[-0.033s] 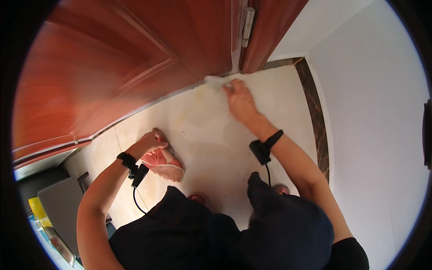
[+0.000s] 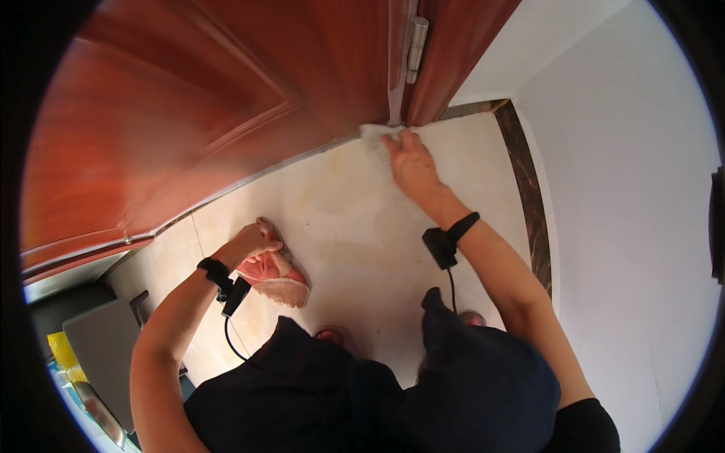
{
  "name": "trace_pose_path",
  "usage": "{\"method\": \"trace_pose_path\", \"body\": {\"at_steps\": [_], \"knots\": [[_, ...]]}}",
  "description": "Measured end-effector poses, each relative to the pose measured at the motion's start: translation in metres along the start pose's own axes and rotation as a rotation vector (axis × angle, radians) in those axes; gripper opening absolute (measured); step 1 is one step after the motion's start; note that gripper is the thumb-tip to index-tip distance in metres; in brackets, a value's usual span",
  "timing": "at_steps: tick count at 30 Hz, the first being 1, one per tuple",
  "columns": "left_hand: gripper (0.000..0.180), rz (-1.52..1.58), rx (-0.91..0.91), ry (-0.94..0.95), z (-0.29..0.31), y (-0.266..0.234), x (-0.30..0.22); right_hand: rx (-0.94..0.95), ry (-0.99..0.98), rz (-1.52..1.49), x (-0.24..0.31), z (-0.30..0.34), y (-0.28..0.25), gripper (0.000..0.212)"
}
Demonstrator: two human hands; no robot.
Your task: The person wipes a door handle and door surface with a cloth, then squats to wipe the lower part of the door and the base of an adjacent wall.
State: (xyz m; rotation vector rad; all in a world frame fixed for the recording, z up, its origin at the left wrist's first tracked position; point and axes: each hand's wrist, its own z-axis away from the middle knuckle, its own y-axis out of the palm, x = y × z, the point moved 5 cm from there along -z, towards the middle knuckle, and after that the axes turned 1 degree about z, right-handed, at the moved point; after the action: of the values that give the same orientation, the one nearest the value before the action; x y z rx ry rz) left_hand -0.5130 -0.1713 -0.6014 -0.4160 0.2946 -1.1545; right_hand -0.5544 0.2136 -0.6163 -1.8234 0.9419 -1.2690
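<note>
My left hand [image 2: 253,243] is closed around the top of a bunched red-and-tan cloth [image 2: 279,285], which hangs or rests close over the floor at the left. Farther out, at the foot of the door, my right hand [image 2: 415,164] pinches a thin white cloth or tissue [image 2: 374,137], partly blurred. The white piece lies against the bottom edge of the reddish-brown door [image 2: 249,83], near the door frame [image 2: 434,94]. My fingers partly cover it.
Pale floor tiles [image 2: 340,241] spread below me, with a dark skirting strip [image 2: 525,174] along the white wall [image 2: 619,196] at the right. A metal hinge [image 2: 416,50] sits on the door's right side. A grey chair or stool-like object [image 2: 106,355] stands at the lower left.
My right hand has shifted slightly to the right with the white piece, toward the door frame. The left hand and its red cloth have barely moved.
</note>
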Motion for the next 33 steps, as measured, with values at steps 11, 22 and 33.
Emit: {"method": "trace_pose_path", "body": {"at_steps": [11, 22, 33], "knots": [[0.070, -0.005, -0.064, 0.017, 0.014, -0.005, -0.025, 0.158, -0.080, 0.319, 0.021, -0.024, 0.016, 0.032], [0.065, 0.035, -0.107, 0.052, 0.007, -0.002, -0.017, 0.128, 0.030, 0.082, 0.024, -0.004, 0.005, 0.046], [0.060, 0.024, -0.112, 0.077, 0.006, -0.004, -0.024, 0.650, -0.610, -0.302, 0.183, 0.097, 0.056, 0.015]]}}
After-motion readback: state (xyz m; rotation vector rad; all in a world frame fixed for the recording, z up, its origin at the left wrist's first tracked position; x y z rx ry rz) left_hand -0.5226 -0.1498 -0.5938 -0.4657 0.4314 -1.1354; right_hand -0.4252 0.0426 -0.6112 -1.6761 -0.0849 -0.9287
